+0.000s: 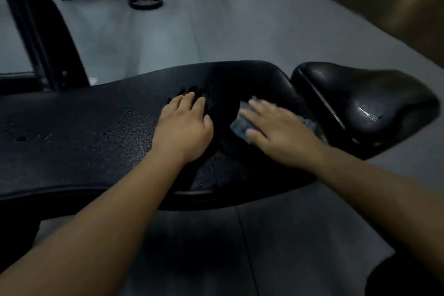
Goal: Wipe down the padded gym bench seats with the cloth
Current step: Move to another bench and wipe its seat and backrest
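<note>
The right hand [276, 132] lay flat on the grey cloth [239, 125] with straight, spread fingers. It pressed the cloth on the long back pad [84, 146] near its right end, just beside the gap to the smaller seat pad [372, 103], and did not grip it. The left hand [186, 127] rested palm down on the same pad, left of the cloth, relaxed and holding nothing. Many water drops [134, 125] lay on the pad left of both hands, so I judge this part was not yet wiped. For a good stroke, the cloth should be kept flat under the whole palm and pushed left in long overlapping passes, and the left hand should be lifted out of the wet area.
</note>
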